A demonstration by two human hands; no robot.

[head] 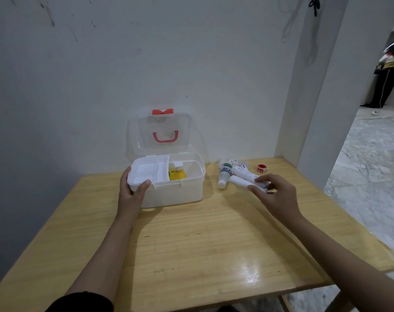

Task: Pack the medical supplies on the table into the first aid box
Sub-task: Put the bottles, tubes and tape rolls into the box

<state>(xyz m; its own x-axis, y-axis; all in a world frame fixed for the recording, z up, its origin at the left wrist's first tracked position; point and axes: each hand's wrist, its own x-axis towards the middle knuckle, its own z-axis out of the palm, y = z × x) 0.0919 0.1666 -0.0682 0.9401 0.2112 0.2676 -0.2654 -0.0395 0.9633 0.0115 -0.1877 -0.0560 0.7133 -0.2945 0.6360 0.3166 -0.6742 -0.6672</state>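
The white first aid box (180, 194) stands open on the wooden table (191, 244), its clear lid (162, 134) with a red handle leaning back toward the wall. A white inner tray (146, 172) sits in its left half; a yellow bottle (177, 173) with a white cap stands in the right half. My left hand (133, 190) grips the tray's front left corner. My right hand (274, 194) pinches the near ends of two white bandage rolls (241, 177) lying to the right of the box. A white bottle (225, 175) with a green label lies beside them.
A small red and white tape roll (261, 168) rests further right near the wall corner. More small packets (235, 162) lie behind the rolls. A white pillar (315, 86) rises at the table's right back corner. A person (387, 77) stands far off at the right.
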